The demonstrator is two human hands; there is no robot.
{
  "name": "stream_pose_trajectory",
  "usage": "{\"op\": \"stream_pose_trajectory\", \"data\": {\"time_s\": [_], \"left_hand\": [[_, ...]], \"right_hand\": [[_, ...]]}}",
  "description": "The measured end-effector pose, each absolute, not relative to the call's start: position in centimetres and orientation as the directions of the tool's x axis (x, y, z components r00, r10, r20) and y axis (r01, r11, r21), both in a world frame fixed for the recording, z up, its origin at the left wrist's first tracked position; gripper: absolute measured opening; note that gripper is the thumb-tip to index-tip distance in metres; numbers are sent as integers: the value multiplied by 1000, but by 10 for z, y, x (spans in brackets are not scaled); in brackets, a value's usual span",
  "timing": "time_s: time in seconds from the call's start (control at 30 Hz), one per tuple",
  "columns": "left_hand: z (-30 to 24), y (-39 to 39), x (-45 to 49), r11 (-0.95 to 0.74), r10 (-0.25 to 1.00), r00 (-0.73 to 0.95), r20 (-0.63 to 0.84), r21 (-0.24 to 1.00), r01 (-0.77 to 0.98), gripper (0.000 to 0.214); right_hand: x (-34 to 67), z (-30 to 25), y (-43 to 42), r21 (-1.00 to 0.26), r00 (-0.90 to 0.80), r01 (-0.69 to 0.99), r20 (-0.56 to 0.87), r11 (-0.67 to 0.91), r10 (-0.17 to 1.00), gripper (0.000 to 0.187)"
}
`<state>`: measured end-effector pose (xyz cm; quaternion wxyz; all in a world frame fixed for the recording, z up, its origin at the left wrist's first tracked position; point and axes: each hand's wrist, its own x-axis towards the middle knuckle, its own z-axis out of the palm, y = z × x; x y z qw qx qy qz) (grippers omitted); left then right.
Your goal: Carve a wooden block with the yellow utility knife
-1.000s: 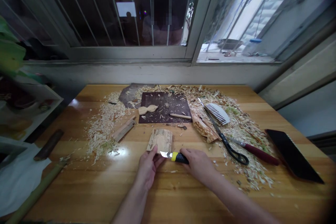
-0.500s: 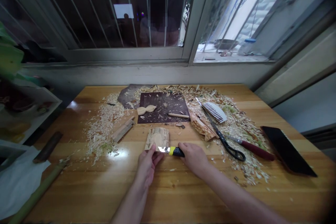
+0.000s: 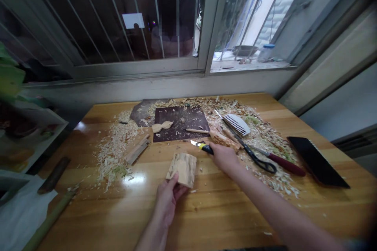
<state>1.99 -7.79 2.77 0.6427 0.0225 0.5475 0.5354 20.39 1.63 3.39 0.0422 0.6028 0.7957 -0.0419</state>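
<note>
- Fingers of the left hand (image 3: 167, 198) curl around the near edge of a wood block (image 3: 182, 169), thumb on top, holding it on the table (image 3: 206, 219).
- Fingers of the right hand (image 3: 224, 156) are closed around the dark handle of a knife (image 3: 202, 146); its short blade and yellow band point left, away from the block and near the edge of a dark mat (image 3: 180, 123).
- Block and knife are apart, the knife farther from the person than the block.
- On the mat lie a small carved wood piece (image 3: 161, 126) and a thin stick (image 3: 196, 130).
- Just right of the knife hand sit a rough chunk of wood (image 3: 224, 140), black-handled scissors (image 3: 250, 153), a white comb (image 3: 237, 124) and a red-handled tool (image 3: 282, 163).
- Wood shavings (image 3: 114, 149) are scattered across the far half of the table.
- A flat black slab (image 3: 316, 161) lies near the right edge, well apart from both hands.
- Beyond the table is a barred window (image 3: 118, 19).
</note>
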Motion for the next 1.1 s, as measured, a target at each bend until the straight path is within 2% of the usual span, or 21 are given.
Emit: {"op": "stream_pose_trajectory", "data": {"time_s": [0.33, 0.47, 0.57, 0.73, 1.1], "left_hand": [[27, -69, 15, 309, 708, -261, -656, 620, -721, 11], [23, -67, 15, 296, 714, -266, -647, 624, -723, 7], [21, -67, 15, 294, 709, -275, -649, 627, -722, 11], [18, -67, 15, 303, 716, -270, -644, 635, -711, 10], [20, -67, 11, 321, 720, -262, -643, 643, -695, 9]], "right_hand": [[196, 49, -7, -81, -341, 939, -112, 333, 933, 14], [191, 44, -31, -188, -457, 883, -138, 430, 879, 12], [190, 37, -40, -251, -494, 859, -174, 447, 852, 13], [188, 30, -36, -204, -462, 883, -221, 423, 859, 14], [182, 26, -23, -164, -440, 896, -197, 413, 876, 15]]}}
